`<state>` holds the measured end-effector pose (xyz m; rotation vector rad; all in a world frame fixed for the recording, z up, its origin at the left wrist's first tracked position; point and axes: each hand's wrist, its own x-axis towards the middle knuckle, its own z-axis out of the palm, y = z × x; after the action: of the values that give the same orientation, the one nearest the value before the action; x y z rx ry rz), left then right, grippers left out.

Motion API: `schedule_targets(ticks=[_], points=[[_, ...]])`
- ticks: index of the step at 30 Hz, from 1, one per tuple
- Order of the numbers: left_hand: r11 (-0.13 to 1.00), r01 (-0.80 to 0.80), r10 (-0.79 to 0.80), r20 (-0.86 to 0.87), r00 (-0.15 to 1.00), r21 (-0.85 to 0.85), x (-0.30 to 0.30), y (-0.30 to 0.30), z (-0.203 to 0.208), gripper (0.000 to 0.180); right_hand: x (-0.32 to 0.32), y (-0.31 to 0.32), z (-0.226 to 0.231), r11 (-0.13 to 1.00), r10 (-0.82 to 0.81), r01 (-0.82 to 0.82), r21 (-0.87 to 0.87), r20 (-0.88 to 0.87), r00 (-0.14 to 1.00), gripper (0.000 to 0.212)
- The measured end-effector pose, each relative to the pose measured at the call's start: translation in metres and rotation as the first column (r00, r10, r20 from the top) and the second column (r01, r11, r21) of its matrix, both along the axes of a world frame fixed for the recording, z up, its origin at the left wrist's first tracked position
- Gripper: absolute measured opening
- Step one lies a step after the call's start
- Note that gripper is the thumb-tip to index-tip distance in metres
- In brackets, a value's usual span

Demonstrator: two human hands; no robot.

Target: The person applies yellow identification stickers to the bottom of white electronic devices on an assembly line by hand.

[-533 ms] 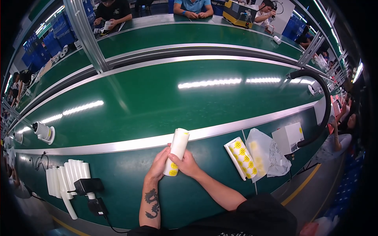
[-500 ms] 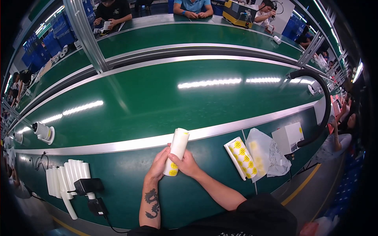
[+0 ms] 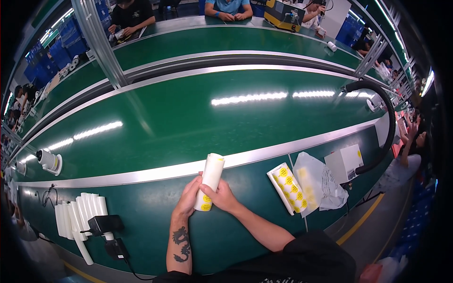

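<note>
A roll of white sticker sheets (image 3: pixel 213 173) with round yellow stickers near its lower end is held nearly upright over the green bench. My left hand (image 3: pixel 188 197) wraps its left side, and my right hand (image 3: pixel 224 197) grips it from the right with the thumb across the front. Both hands are closed on the roll; the fingers behind it are hidden. To the right lies a stack of yellow sticker sheets (image 3: pixel 289 189), partly curled. Beside that stack is a crumpled translucent plastic bag (image 3: pixel 325 186).
Several white rolled sheets (image 3: pixel 82 212) lie at left with black power adapters (image 3: pixel 104 224) and a cable. A white box (image 3: pixel 343 162) and a black flexible hose (image 3: pixel 391 118) are at right. White camera-like devices (image 3: pixel 49 162) stand on the far-left belt (image 3: pixel 179 118). Co-workers sit across.
The roll and both hands keep the same hold. The whole view has shifted very slightly. A co-worker at the upper left has lowered their hands a little.
</note>
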<state>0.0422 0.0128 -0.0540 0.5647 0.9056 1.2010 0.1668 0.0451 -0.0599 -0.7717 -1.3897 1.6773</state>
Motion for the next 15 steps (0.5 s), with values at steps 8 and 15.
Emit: schedule_targets(ticks=[8, 15], points=[[1.0, -0.008, 0.008, -0.004, 1.0, 0.001, 0.0017, 0.0006, 0.0042, 0.035, 0.0, 0.0004, -0.0004, 1.0, -0.01, 0.01, 0.021, 0.003, 1.0, 0.04], [1.0, 0.003, -0.003, -0.014, 1.0, 0.006, -0.0002, 0.0009, -0.0003, 0.036, -0.0003, 0.001, 0.0004, 1.0, -0.004, 0.004, 0.024, 0.008, 1.0, 0.039]])
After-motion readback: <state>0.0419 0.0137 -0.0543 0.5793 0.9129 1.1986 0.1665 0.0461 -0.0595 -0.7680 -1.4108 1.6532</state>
